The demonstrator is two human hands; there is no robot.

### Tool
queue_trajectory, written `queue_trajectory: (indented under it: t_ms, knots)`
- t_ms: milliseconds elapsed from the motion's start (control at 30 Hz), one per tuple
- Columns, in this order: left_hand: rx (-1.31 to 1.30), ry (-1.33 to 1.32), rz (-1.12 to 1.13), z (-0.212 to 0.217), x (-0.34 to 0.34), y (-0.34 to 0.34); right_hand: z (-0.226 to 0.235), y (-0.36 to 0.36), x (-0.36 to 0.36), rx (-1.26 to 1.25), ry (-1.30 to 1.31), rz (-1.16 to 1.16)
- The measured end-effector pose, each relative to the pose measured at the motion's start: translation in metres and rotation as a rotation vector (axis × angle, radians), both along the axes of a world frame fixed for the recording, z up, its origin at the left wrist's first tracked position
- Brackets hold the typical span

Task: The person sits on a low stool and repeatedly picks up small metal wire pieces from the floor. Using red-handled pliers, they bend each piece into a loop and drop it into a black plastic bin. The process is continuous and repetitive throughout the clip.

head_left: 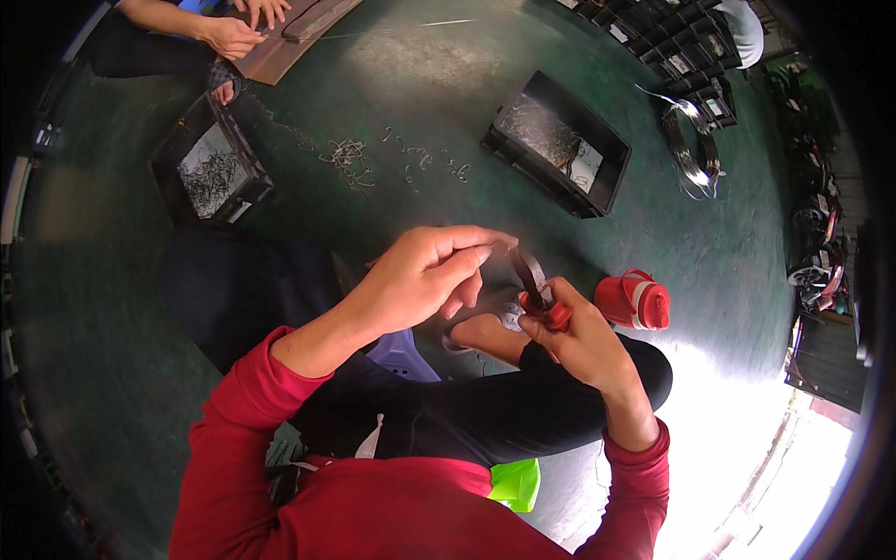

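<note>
My right hand (pixel 590 341) is wrapped round the red handles of a hand tool with dark metal jaws, which looks like a pair of pliers (pixel 529 271). The jaws point up and to the left, over my crossed legs. At their tip is my left hand (pixel 425 271), its index finger stretched to the metal and its thumb closed in below. Whatever the left fingers pinch is too small to make out. Beyond both hands, small bent metal hooks (pixel 347 161) lie scattered and heaped on the green floor.
A black crate (pixel 597 201) with metal pieces stands ahead to the right; another black crate (pixel 254 187) of hooks is at the left. A wire coil (pixel 700 173) and a red jug (pixel 635 301) sit on the right. Another person's hand (pixel 231 37) works over a board (pixel 266 61).
</note>
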State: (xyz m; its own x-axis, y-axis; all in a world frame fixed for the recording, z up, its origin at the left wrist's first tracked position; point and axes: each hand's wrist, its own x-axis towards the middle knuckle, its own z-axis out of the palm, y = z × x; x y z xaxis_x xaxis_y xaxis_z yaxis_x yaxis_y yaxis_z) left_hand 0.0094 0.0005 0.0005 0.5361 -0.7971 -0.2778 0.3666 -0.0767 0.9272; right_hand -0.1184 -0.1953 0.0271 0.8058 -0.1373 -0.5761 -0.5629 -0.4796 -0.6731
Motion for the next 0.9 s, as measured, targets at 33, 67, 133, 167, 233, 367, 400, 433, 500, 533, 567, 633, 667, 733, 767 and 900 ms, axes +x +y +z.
queue_trajectory:
  t_ms: [33,67,133,167,233,367,400,433,500,533,567,633,667,733,767,900]
  knots:
    - [-0.005,0.008,-0.001,0.000,0.000,0.000,-0.001,0.001,0.000,0.000,-0.071,0.016]
    - [-0.003,0.012,-0.004,0.001,0.000,0.000,-0.002,0.002,0.000,-0.006,-0.062,0.000]
    - [-0.012,0.017,-0.001,0.002,0.000,0.001,0.001,0.001,-0.001,0.029,-0.014,-0.002]
    - [-0.008,0.016,-0.008,0.003,0.000,0.001,0.003,0.000,-0.001,0.044,0.051,-0.020]
    - [-0.023,0.008,-0.018,0.003,-0.001,0.001,0.005,0.001,-0.001,0.046,0.048,-0.011]
    - [-0.022,0.035,-0.042,0.003,-0.001,0.002,0.010,0.001,0.000,0.013,0.103,0.012]
    - [-0.027,0.044,-0.052,0.002,0.000,0.002,0.009,0.002,0.000,0.027,0.088,0.013]
    - [-0.038,0.052,-0.061,0.002,0.000,0.002,0.009,0.002,0.000,0.040,0.073,0.014]
    - [-0.052,0.053,-0.089,0.001,0.001,0.003,0.009,0.003,0.000,0.049,0.070,0.017]
    - [-0.061,0.054,-0.102,0.000,0.002,0.002,0.010,0.002,0.000,0.045,0.080,0.021]
    - [-0.064,0.049,-0.109,-0.001,0.002,0.002,0.010,0.002,0.000,0.025,0.115,0.018]
    - [-0.070,0.040,-0.119,-0.003,0.003,0.002,0.011,0.003,0.000,0.038,0.123,0.023]
    - [-0.073,0.041,-0.122,-0.004,0.003,0.002,0.012,0.003,0.000,0.033,0.132,0.027]
    - [-0.081,0.040,-0.131,-0.006,0.003,0.001,0.012,0.003,0.001,0.020,0.144,0.041]
    - [-0.082,0.035,-0.132,-0.007,0.002,0.001,0.012,0.003,0.001,0.018,0.147,0.047]
    - [-0.070,0.015,-0.158,-0.010,0.003,0.001,0.012,0.001,0.002,0.035,0.167,0.066]
